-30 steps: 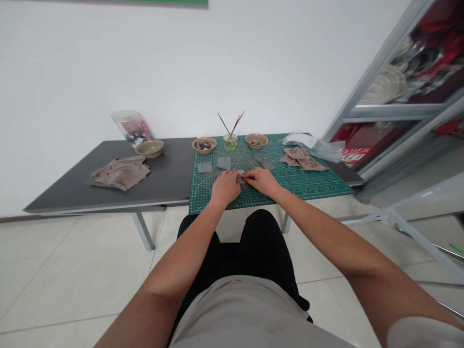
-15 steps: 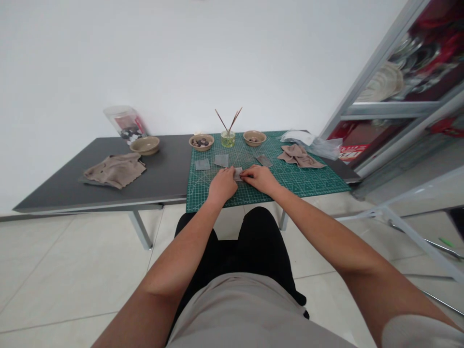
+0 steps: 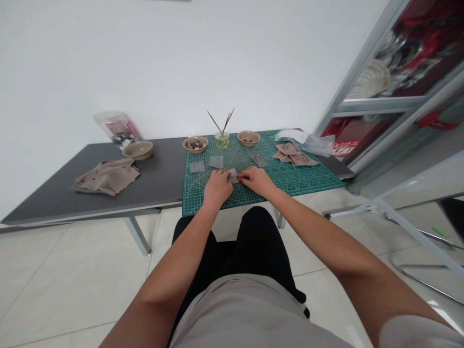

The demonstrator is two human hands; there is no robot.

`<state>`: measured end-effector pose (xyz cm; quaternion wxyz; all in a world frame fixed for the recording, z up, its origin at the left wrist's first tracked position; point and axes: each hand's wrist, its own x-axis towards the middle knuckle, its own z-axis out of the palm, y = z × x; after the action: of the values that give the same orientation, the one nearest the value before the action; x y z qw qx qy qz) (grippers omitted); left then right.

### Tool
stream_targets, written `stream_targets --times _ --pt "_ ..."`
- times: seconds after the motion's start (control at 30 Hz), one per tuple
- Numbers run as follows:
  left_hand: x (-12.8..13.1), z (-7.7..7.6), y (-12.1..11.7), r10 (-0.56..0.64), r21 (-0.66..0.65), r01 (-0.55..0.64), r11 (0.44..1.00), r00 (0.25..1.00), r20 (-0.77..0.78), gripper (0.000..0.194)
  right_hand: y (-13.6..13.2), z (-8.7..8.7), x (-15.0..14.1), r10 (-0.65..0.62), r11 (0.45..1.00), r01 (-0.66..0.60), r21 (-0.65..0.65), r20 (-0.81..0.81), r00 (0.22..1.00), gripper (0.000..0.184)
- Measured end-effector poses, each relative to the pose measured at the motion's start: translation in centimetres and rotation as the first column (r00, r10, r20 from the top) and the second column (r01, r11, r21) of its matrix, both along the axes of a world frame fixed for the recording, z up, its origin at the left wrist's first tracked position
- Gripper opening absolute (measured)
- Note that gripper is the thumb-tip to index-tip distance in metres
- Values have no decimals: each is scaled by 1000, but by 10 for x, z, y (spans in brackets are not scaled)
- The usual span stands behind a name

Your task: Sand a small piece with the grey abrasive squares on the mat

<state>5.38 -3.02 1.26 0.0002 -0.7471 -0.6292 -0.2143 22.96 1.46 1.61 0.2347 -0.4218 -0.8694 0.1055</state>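
Observation:
A small grey, see-through square packet (image 3: 232,176) lies between my hands on the green cutting mat (image 3: 297,181). My left hand (image 3: 218,187) has its fingers closed at the packet's left edge. From the other side, my right hand (image 3: 256,181) pinches the right edge between thumb and fingers; a small dark spot shows at the fingertips, too small to name. Beyond my left hand lie two similar flat squares, one pale (image 3: 216,162) and one bluish grey (image 3: 197,167). A darker grey rectangle (image 3: 259,160) rests just past my right hand.
At the back stand a bowl of dark pieces (image 3: 195,151), a glass jar with sticks (image 3: 222,141) and another bowl (image 3: 249,143). A crumpled cloth (image 3: 294,154) and plastic bag (image 3: 324,146) lie right. Leftward are a cloth (image 3: 107,177), a bowl (image 3: 138,150) and a clear container (image 3: 118,128).
The whole view has shifted slightly, so the table appears further left. Both hands stay at the packet, which looks slightly more turned between them.

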Motion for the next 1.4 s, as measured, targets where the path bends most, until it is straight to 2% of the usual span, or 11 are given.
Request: stream_targets --times 0.13,0.23,0.4,0.5,0.73,0.87,1.07,1.3,1.4 --pt "-2 2 -1 30 16 -30 999 999 -25 35 -6 -1 -9 1 1000 -2 31 20 1000 19" --pt "-1 4 -3 39 -7 -39 999 997 -65 33 -10 -3 -3 16 999 -16 31 5 1000 18" --pt "5 8 -11 95 -11 -97 995 990 -100 31 0 0 14 -49 999 50 11 -43 998 18" --pt "7 10 -15 123 -12 -125 992 987 -103 31 5 0 14 -57 998 57 7 -42 998 18" --pt "6 13 -15 93 -38 -99 994 987 -135 34 -6 -3 -2 -50 998 50 24 -6 999 18" --pt "6 13 -15 107 -44 -114 992 984 -141 33 -15 -2 0 -26 999 26 37 10 1000 18" --pt "7 15 -17 109 -23 -113 993 984 -143 34 -12 9 12 -110 993 112 36 -62 992 19" --pt "7 15 -17 113 -22 -118 993 982 -153 36 -12 4 -15 -106 994 106 21 38 994 20" --pt "7 15 -17 119 -40 -127 991 982 -149 36 -16 1 -16 -91 995 90 31 56 994 19"
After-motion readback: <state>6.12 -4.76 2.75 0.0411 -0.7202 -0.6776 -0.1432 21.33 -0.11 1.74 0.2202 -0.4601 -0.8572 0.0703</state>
